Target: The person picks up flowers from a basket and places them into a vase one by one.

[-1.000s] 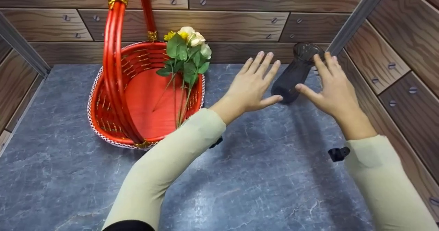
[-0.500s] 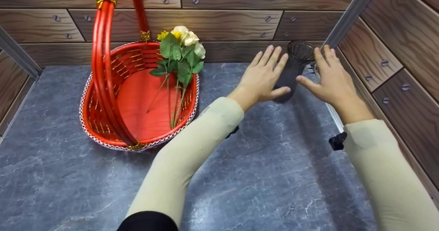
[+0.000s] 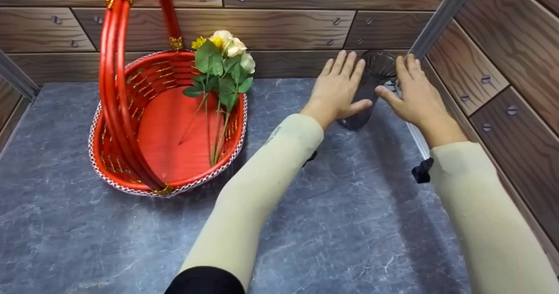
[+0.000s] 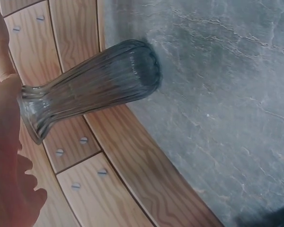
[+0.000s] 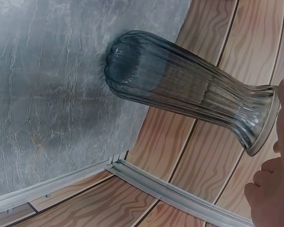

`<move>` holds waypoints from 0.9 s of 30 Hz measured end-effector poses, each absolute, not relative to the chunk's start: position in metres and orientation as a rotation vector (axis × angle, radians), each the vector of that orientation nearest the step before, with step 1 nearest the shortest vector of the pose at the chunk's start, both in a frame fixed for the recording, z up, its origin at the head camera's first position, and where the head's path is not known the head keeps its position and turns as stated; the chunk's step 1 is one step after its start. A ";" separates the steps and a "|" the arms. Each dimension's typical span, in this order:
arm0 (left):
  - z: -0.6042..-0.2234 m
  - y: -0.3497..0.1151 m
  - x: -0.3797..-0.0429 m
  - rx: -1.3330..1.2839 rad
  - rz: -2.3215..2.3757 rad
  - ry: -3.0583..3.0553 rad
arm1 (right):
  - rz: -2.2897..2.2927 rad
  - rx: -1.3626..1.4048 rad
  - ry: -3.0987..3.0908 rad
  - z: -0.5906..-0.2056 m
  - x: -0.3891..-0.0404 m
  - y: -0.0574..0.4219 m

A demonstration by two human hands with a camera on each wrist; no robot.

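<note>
A dark, see-through ribbed glass vase (image 3: 364, 94) with a flared rim stands upright on the table at the back right. My left hand (image 3: 337, 88), fingers spread and straight, is at its left side and overlaps part of it in the head view. On the other side my right hand (image 3: 412, 91) is held with straight fingers and the thumb out toward the vase. In the left wrist view the vase (image 4: 94, 82) has its rim close by the hand. The right wrist view likewise shows the vase (image 5: 180, 85) with the fingers near its rim.
A red woven basket (image 3: 153, 187) with a tall handle stands at the left. Flowers with cream and yellow blooms (image 3: 227, 45) and green leaves lean on its right rim, stems inside. Wood-patterned walls (image 3: 284, 27) enclose the marbled table (image 3: 332, 224) at the back and sides.
The head view has shifted, so the basket and flowers appear farther left. My left hand has come nearer the vase and now covers more of it; the right hand stays close on its right.
</note>
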State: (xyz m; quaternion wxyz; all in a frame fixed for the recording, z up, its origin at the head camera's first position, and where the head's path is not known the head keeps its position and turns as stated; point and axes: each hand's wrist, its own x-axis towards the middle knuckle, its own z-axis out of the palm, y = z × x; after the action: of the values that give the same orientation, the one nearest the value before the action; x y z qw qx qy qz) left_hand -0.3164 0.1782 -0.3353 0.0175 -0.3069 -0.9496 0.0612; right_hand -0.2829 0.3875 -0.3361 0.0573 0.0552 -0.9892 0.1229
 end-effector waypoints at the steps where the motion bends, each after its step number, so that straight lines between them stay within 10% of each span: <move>1: -0.336 0.180 -0.318 -0.953 0.188 -2.961 | 0.376 0.162 -3.008 -0.336 -0.284 0.388; 27: -0.340 0.216 -0.344 -0.907 0.023 -3.042 | 0.439 0.061 -3.079 -0.337 -0.312 0.394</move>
State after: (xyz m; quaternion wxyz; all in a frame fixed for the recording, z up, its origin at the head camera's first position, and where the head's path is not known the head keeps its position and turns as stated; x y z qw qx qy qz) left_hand -0.3445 0.2156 -0.3397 -0.0166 -0.2856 -0.9582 0.0073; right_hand -0.3120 0.3941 -0.3375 0.0154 0.0196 -0.9897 0.1412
